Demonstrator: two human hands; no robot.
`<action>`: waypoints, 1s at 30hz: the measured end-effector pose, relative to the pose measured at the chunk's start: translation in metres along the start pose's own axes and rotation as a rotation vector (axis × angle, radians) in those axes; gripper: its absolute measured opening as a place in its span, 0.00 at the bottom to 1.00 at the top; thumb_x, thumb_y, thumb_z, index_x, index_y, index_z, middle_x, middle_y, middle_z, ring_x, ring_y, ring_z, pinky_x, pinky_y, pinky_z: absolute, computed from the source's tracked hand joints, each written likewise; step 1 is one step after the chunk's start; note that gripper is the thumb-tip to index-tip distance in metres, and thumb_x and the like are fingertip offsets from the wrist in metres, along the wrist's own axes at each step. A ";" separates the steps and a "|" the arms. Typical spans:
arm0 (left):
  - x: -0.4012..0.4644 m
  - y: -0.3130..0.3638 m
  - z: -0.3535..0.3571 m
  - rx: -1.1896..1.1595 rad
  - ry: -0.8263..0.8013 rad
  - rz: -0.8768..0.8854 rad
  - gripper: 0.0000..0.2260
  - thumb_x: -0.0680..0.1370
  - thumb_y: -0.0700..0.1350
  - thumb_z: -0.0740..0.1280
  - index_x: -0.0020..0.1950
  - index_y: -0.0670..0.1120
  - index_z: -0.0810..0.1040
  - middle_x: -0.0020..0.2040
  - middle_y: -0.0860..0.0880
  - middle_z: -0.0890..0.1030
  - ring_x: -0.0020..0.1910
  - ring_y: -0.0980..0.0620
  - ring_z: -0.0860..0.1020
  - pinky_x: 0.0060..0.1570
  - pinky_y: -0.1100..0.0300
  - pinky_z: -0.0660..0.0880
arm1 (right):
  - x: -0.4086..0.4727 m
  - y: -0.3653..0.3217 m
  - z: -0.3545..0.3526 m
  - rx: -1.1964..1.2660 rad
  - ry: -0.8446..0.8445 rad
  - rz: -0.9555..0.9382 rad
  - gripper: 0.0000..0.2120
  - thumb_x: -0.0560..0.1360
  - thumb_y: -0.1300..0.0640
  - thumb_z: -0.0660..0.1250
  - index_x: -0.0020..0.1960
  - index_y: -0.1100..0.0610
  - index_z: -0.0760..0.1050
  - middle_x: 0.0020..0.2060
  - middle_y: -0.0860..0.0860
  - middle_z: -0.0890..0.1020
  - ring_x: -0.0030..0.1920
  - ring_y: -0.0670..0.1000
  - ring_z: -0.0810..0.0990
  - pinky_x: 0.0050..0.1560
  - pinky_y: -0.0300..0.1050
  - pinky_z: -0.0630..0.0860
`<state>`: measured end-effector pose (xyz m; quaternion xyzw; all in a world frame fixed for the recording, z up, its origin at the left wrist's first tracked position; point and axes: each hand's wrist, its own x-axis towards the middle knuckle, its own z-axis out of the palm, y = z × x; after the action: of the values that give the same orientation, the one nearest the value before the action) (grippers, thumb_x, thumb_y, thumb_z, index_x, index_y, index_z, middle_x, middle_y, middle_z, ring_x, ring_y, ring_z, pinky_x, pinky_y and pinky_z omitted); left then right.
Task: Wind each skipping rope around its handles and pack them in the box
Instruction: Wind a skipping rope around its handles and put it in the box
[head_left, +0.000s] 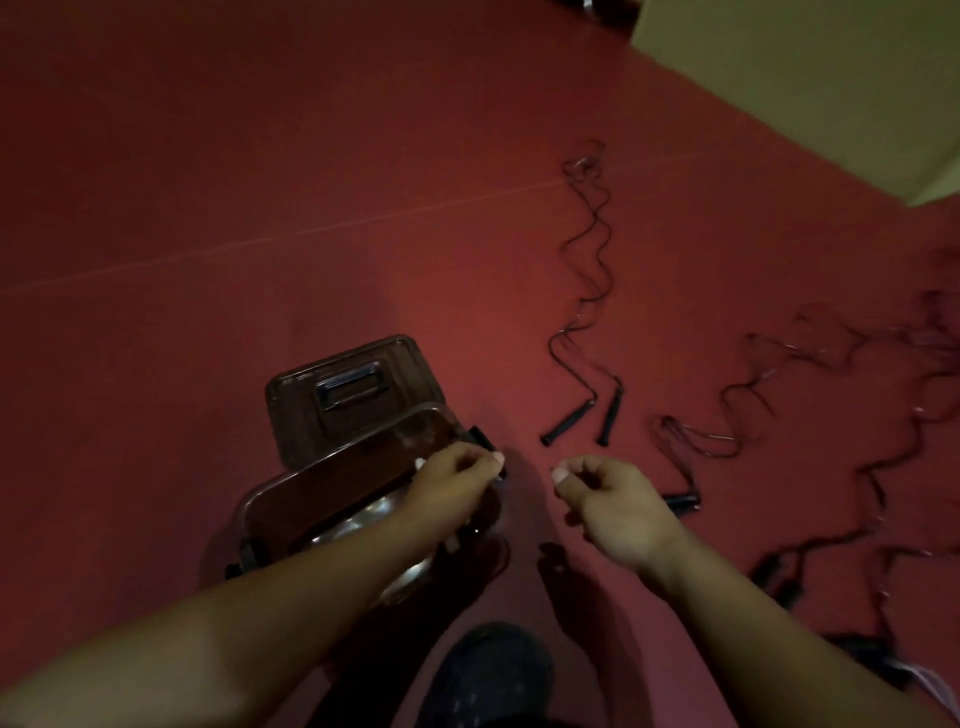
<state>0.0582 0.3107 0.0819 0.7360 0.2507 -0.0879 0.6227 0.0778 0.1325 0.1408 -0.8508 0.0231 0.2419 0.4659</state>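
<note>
Skipping ropes (582, 312) lie unwound on the red floor, right of the clear box (291, 512). Left hand (452, 488) pinches its latch; right hand (608, 493) curls empty. Winding hasn't begun; next, grasp handles (587, 415).

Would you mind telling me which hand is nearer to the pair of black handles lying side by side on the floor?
Right. The right hand sits just below the pair of handles, slightly to their right. The left hand is farther left, over the box rim.

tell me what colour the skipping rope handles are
Black, clearest on the skipping rope handles in the head view.
</note>
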 end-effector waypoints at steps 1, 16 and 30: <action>-0.002 0.012 0.010 0.039 -0.046 0.034 0.10 0.77 0.52 0.68 0.39 0.49 0.80 0.33 0.56 0.79 0.40 0.51 0.77 0.51 0.58 0.74 | -0.009 -0.001 -0.013 0.025 0.039 0.013 0.10 0.79 0.54 0.65 0.41 0.54 0.78 0.34 0.49 0.80 0.34 0.48 0.76 0.32 0.38 0.73; -0.174 0.180 0.269 1.214 -1.116 0.981 0.19 0.79 0.64 0.59 0.58 0.52 0.79 0.49 0.54 0.81 0.51 0.53 0.78 0.52 0.61 0.73 | -0.324 0.142 -0.205 0.107 0.728 0.479 0.18 0.75 0.44 0.68 0.42 0.60 0.79 0.33 0.56 0.81 0.31 0.50 0.75 0.35 0.44 0.73; -0.218 0.057 0.431 1.399 -1.320 1.033 0.15 0.80 0.63 0.58 0.44 0.53 0.75 0.50 0.50 0.82 0.53 0.48 0.79 0.50 0.59 0.73 | -0.402 0.266 -0.273 -0.259 0.484 0.946 0.22 0.79 0.42 0.60 0.60 0.58 0.78 0.57 0.55 0.79 0.59 0.57 0.77 0.54 0.43 0.72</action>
<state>-0.0228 -0.1659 0.1378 0.7514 -0.5777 -0.3164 0.0401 -0.2408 -0.3125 0.2298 -0.8294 0.4798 0.2231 0.1792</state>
